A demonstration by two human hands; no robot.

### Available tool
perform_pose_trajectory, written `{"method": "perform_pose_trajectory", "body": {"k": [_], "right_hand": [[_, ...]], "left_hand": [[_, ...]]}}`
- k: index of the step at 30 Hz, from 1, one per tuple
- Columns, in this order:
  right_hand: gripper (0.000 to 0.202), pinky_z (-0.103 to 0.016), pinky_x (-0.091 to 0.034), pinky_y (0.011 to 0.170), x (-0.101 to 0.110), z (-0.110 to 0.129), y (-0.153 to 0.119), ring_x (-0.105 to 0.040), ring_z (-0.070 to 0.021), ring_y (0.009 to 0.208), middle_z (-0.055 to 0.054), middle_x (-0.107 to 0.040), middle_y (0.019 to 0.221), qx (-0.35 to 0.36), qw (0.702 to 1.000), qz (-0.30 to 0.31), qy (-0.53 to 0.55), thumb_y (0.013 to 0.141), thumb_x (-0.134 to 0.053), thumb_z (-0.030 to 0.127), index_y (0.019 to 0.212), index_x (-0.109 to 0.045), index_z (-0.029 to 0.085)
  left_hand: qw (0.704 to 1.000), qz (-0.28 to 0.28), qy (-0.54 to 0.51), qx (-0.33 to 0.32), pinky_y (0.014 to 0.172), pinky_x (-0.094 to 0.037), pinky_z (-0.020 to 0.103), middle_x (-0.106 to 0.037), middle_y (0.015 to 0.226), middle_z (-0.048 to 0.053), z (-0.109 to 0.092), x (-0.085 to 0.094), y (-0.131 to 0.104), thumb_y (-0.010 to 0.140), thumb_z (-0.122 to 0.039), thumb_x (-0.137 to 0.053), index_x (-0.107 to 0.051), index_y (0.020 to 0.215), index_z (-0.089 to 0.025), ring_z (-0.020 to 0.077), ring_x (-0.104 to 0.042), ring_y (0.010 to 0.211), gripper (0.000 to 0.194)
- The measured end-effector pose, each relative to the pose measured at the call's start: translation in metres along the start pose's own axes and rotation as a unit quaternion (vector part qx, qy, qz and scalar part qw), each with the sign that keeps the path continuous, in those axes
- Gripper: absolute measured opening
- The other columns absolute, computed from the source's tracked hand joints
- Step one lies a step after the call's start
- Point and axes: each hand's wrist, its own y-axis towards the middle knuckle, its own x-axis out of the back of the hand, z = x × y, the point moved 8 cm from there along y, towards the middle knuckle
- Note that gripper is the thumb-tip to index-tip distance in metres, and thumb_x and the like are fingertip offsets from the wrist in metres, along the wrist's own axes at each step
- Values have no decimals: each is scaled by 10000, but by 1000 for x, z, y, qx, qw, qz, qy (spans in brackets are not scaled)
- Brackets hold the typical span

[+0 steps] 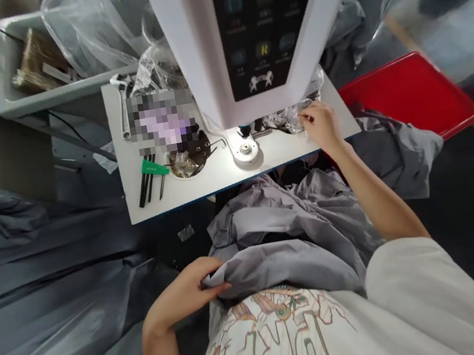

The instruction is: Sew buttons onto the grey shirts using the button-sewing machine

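Note:
My left hand (202, 285) is closed on the edge of a grey garment (284, 266), which lies bunched across my lap below the table. On the right side of the white table (203, 192), my right hand (319, 122) reaches to a clear plastic bag (295, 118) of small parts. Its thumb and fingertips are pinched together at the bag; whatever sits between them is too small to make out. A white press machine (208, 80) with a dark button panel (270, 28) stands in front of me, its round lower die (244, 149) by the table's front edge.
Green-handled tool (154, 168), dark hex keys (142, 183) and a wrench (122, 108) lie on the table's left. A grey bin (11, 102) with plastic bags stands behind. A red tray (412, 92) is at right, and grey cloth (23, 307) is piled at left.

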Motion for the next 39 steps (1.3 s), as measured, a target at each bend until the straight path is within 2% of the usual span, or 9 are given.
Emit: {"method": "perform_pose_trajectory", "body": {"k": [4, 10, 16, 21, 27, 30, 33, 36, 39], "right_hand": [[261, -351, -459, 820, 16, 6, -9, -576, -201, 850, -76, -596, 839, -17, 999, -26, 13, 920, -472, 338, 902, -667, 165], [555, -341, -489, 824, 60, 41, -55, -556, -208, 1032, -168, -457, 1295, -23, 991, -122, 56, 920, -453, 327, 1433, -296, 187], [771, -474, -389, 1037, 11, 146, -175, -436, -307, 1268, -131, -442, 1410, 132, 966, 185, 125, 827, -556, 553, 1472, -269, 242], [837, -536, -281, 1089, -38, 177, -250, -367, -340, 1320, -152, -353, 1486, 131, 955, 254, 85, 754, -598, 633, 1441, -358, 220], [519, -517, -384, 982, -94, 160, -232, -486, -350, 1182, -185, -542, 1295, -38, 964, 215, 153, 844, -535, 502, 1214, -579, 139], [329, -383, -477, 826, -100, 158, -210, -605, -269, 940, -85, -679, 999, -62, 918, 264, 290, 900, -435, 374, 982, -670, 158], [365, -281, -476, 662, -83, 134, -187, -603, -191, 734, -21, -669, 782, -156, 873, 251, 388, 887, -453, 461, 881, -666, 164], [397, -253, -472, 621, -74, 101, -174, -596, -168, 706, -19, -664, 764, -271, 831, 176, 453, 820, -531, 552, 856, -645, 173], [430, -270, -507, 652, -93, 88, -176, -628, -185, 762, -49, -686, 846, -335, 776, 156, 512, 794, -538, 571, 944, -628, 178]], "left_hand": [[998, -47, -44, -5, 612, -414, 213, -610, 698, 0, -4, 13, 2, 832, -408, -571, -671, 762, -178, 130, -520, 656, 261], [916, -332, -224, 24, 510, -330, 187, -509, 603, -35, 13, 56, 16, 768, -475, -647, -625, 709, -165, 90, -422, 569, 316], [777, -367, -509, 40, 647, -479, 190, -675, 774, -19, 5, 45, 57, 743, -365, -699, -664, 840, -169, 99, -596, 679, 221], [723, -315, -611, 62, 839, -526, 290, -709, 867, 34, -2, 33, 75, 781, -322, -627, -660, 904, -142, 171, -670, 842, 220], [789, -271, -548, -62, 968, -469, 362, -664, 1113, 91, -20, 32, 74, 737, -460, -616, -580, 1113, -163, 267, -591, 1131, 480], [854, -350, -379, -76, 1031, -405, 335, -547, 1294, 94, -10, 42, 56, 738, -414, -669, -414, 1293, -213, 233, -509, 1228, 643], [850, -495, -154, -90, 1072, -353, 374, -450, 1340, 121, -3, 50, 15, 780, -430, -641, -326, 1335, -213, 223, -463, 1241, 675], [834, -534, 36, -134, 1031, -381, 421, -507, 1159, 115, -13, 26, -9, 718, -488, -685, -467, 1177, -199, 249, -506, 1123, 585], [886, -424, 123, -138, 1047, -370, 466, -493, 1216, 153, -16, -14, 13, 590, -498, -787, -465, 1226, -178, 307, -464, 1196, 782]]}}
